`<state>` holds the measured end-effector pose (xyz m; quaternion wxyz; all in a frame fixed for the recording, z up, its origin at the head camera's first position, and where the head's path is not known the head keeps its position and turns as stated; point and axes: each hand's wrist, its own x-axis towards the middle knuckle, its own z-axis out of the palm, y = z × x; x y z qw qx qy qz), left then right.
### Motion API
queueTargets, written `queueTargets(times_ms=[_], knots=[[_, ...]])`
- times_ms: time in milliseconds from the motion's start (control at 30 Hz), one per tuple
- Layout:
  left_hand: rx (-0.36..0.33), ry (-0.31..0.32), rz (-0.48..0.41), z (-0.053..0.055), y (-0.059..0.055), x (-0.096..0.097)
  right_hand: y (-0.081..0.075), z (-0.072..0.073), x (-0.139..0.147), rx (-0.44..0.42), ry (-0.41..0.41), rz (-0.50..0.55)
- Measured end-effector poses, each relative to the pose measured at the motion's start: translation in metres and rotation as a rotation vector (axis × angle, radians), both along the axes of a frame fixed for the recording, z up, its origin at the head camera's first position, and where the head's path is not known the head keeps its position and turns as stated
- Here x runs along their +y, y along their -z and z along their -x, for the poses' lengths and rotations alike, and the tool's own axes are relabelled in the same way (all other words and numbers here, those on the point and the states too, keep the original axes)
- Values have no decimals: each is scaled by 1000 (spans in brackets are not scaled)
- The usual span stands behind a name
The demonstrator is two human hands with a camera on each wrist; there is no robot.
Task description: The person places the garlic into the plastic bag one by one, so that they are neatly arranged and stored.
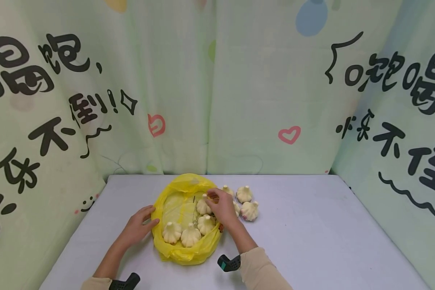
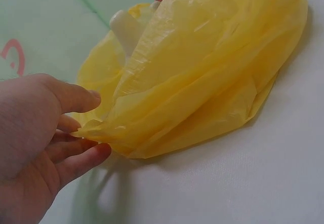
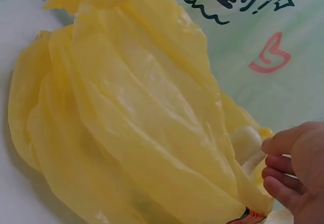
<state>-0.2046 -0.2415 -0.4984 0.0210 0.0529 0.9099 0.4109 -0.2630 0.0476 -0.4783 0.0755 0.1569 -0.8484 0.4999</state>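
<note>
A yellow plastic bag (image 1: 158,219) lies with its mouth spread wide on the table, and several garlic bulbs (image 1: 190,235) sit inside it. On its left side my left hand (image 1: 139,226) holds the bag's rim, thumb and fingers on either side of the thin plastic; the left wrist view shows this hand (image 2: 55,133) close up. Over the right rim, my right hand (image 1: 222,207) pinches a garlic bulb (image 1: 203,206) near its stem, inside the bag. In the right wrist view the fingertips meet a pale bulb (image 3: 244,142), partly hidden by the bag.
Several more garlic bulbs (image 1: 249,211) stand on the white table (image 1: 311,233) just right of the bag, some partly behind my right hand. A pale green printed curtain (image 1: 246,100) rises behind the table and along both sides.
</note>
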Motion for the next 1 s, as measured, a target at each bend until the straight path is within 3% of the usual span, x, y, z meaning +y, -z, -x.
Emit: queueTargets(times_ms=[467,1000], knots=[[-8,2,11,0,-1,0,-19,-7,14,70,21,49],[-5,7,16,0,0,-1,-26,-11,43,104,66,36]])
